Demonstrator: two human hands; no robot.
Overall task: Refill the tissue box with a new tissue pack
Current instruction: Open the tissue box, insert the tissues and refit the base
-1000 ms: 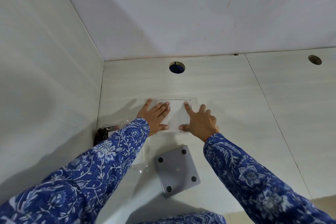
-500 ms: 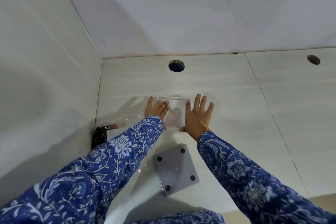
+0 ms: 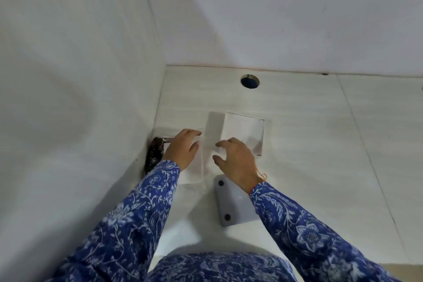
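Observation:
The tissue box (image 3: 243,133) is a rectangular opening sunk into the white counter, with white tissue showing inside. A new tissue pack (image 3: 193,173) in clear wrap lies to its left, close to the side wall. My left hand (image 3: 183,152) rests palm down on the pack, fingers curled over its far edge. My right hand (image 3: 238,160) hovers at the box's near left corner with fingers apart and nothing in it. The grey square lid (image 3: 235,206), with black dots at its corners, lies on the counter just under my right wrist.
A dark crumpled wrapper (image 3: 154,155) sits against the left wall beside the pack. A round hole (image 3: 250,81) is cut in the counter near the back wall. The left wall and back wall close in the corner.
Both hands have left the tissue box. My left hand has moved left onto the wrapped pack, my right hand has pulled back and lifted. The camera has swung left and closer.

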